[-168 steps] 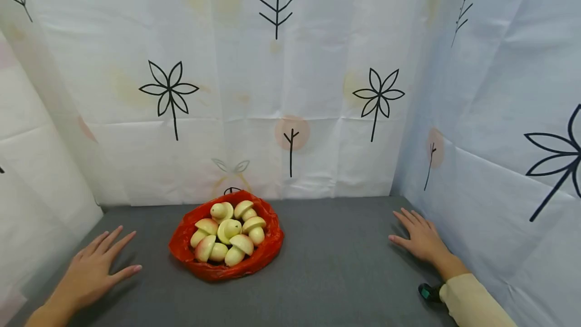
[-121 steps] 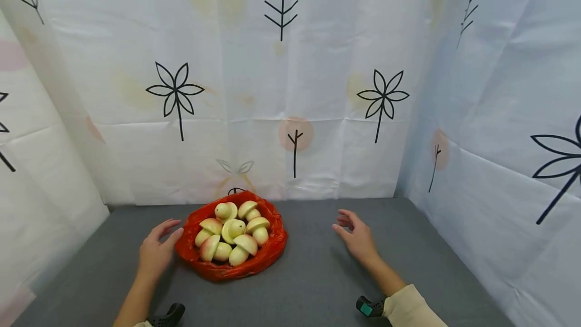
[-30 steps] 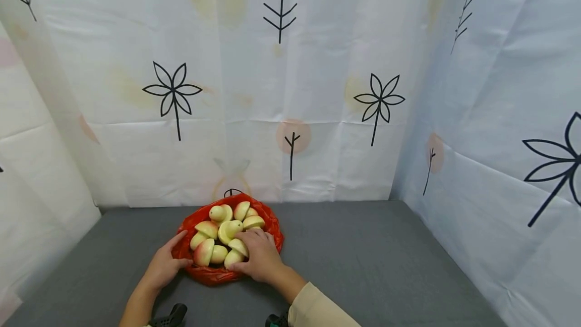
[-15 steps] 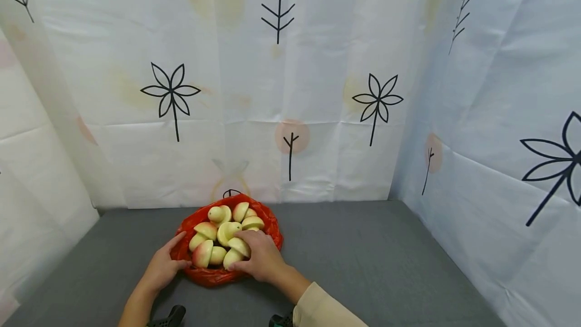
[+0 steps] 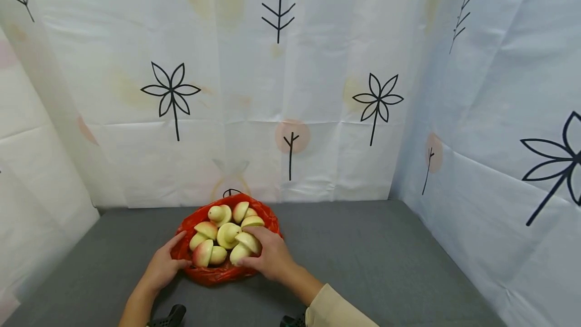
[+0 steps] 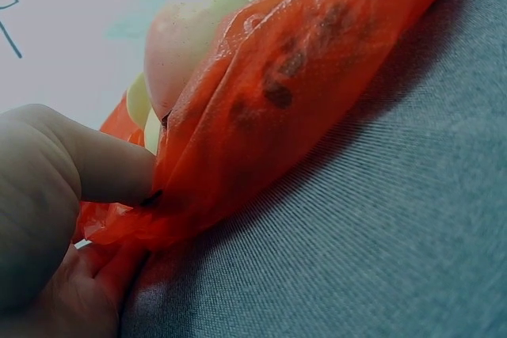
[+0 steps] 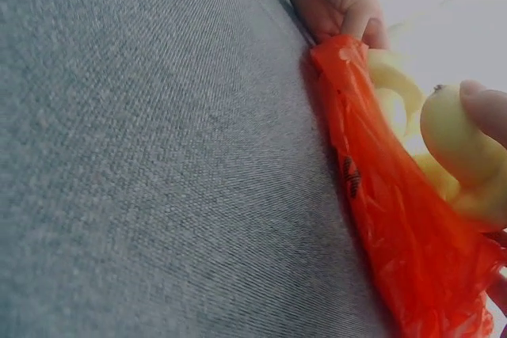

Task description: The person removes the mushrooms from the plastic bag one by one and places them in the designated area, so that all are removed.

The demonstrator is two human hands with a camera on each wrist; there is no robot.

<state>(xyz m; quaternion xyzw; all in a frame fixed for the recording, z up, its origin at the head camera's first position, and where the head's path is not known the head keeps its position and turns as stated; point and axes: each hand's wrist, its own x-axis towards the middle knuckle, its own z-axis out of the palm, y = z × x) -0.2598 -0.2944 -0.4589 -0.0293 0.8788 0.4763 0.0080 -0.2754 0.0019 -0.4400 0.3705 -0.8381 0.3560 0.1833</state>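
Note:
A red plastic bag (image 5: 211,278), its rim spread wide, holds several mushroom-shaped pieces (image 5: 202,252), pale yellow with some pink blush. On the bag's left side my left hand (image 5: 162,267) pinches the rim; the left wrist view shows the thumb (image 6: 119,170) on the red film. My right hand (image 5: 272,256) reaches over the near right part of the bag and grips one mushroom-shaped piece (image 5: 240,253). In the right wrist view the thumb (image 7: 485,108) presses on the rounded end of that piece (image 7: 458,138), raised over the bag. Its far fingers are mostly hidden.
The bag rests on a grey cloth-covered table (image 5: 354,261). White printed curtains (image 5: 317,74) close off the back and both sides. Black wrist devices (image 5: 170,316) sit at both wrists.
Over these seconds both hands came in from the table's sides to the bag. Since half a second ago, my right hand has shifted slightly right with the gripped piece; my left hand stays.

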